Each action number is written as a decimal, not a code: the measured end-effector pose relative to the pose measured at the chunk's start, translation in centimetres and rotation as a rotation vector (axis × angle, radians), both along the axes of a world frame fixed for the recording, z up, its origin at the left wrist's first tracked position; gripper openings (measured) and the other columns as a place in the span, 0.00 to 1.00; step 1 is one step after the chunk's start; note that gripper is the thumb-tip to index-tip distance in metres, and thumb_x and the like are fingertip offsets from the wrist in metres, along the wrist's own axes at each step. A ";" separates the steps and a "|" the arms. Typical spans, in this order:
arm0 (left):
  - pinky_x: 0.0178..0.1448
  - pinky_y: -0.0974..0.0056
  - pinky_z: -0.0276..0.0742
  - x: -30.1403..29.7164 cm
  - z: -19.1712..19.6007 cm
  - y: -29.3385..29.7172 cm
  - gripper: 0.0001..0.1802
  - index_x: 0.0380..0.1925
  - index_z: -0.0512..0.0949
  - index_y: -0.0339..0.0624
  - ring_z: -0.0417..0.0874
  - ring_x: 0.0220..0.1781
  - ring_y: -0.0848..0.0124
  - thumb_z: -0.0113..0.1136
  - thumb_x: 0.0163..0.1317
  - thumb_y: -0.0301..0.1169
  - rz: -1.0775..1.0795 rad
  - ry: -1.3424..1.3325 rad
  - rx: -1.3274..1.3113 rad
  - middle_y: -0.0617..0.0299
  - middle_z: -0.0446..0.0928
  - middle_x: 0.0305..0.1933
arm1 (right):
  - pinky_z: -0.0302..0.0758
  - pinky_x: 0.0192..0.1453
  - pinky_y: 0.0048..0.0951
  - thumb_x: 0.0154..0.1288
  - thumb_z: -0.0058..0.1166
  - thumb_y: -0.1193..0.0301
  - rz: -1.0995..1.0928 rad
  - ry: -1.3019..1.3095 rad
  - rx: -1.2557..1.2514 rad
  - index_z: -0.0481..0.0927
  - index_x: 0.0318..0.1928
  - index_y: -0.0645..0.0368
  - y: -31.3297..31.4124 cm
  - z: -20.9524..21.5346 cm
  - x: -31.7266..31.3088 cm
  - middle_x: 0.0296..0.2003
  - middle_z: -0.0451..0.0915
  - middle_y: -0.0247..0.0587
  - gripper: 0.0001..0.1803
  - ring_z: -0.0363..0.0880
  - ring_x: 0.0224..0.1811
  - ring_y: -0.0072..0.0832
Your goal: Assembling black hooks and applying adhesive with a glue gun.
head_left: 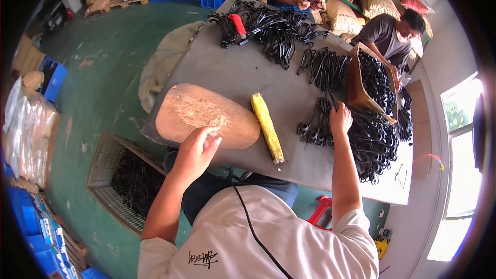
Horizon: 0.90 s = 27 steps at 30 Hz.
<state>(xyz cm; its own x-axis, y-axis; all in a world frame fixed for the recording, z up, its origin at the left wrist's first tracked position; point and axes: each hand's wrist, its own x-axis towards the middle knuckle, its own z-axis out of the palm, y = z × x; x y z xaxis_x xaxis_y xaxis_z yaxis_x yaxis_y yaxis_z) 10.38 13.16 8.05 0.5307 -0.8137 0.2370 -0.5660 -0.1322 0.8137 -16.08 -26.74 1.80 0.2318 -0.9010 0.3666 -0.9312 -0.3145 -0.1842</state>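
Note:
My left hand (197,151) hovers by the near edge of a worn wooden board (181,111), its fingers loosely bent, the thumb apart and nothing between them. My right hand (340,120) reaches to the right among black hook-shaped rods, its fingers closed on a black hooked rod (331,99). Just left of it lies a bunch of black rods with round ends (316,126). A larger pile of similar rods (374,142) spreads under my right forearm. Between my hands, a yellow wrapped bar (267,129) rests on the grey table (227,67), touching the board's right end.
A cardboard box (356,80) full of black parts stands at the right. More black hooks (281,31) cover the far side, with a red-handled tool (237,24). Two people work across the table. A crate (106,181) of black parts sits on the floor at left; a red stool (321,211) is near my right.

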 end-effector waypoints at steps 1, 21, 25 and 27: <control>0.39 0.68 0.76 -0.1 0.0 -0.1 0.17 0.53 0.76 0.36 0.74 0.29 0.75 0.63 0.65 0.26 -0.007 0.002 -0.001 0.58 0.81 0.44 | 0.73 0.56 0.45 0.64 0.57 0.63 0.045 0.021 -0.022 0.81 0.49 0.54 -0.2 0.0 -0.3 0.44 0.84 0.41 0.15 0.79 0.52 0.40; 0.49 0.70 0.74 -2.2 0.8 -8.3 0.31 0.64 0.70 0.37 0.77 0.42 0.79 0.58 0.71 0.47 -0.194 0.861 -0.192 0.60 0.79 0.55 | 0.77 0.43 0.35 0.62 0.61 0.80 1.016 -0.496 0.262 0.79 0.50 0.65 21.4 6.4 9.3 0.35 0.79 0.47 0.15 0.79 0.36 0.41; 0.52 0.70 0.73 -1.0 0.0 -8.1 0.17 0.50 0.80 0.38 0.78 0.45 0.78 0.51 0.77 0.39 -0.180 0.739 -0.210 0.66 0.82 0.39 | 0.75 0.48 0.37 0.62 0.61 0.76 1.089 -0.433 0.279 0.76 0.59 0.63 21.5 5.3 9.9 0.45 0.75 0.48 0.24 0.75 0.42 0.42; 0.52 0.70 0.73 -0.3 -0.1 -7.7 0.16 0.49 0.81 0.38 0.78 0.45 0.79 0.51 0.77 0.38 -0.181 0.698 -0.221 0.66 0.82 0.38 | 0.71 0.57 0.44 0.60 0.65 0.66 0.919 -0.188 0.060 0.69 0.68 0.58 21.2 2.8 9.1 0.48 0.74 0.48 0.36 0.72 0.51 0.44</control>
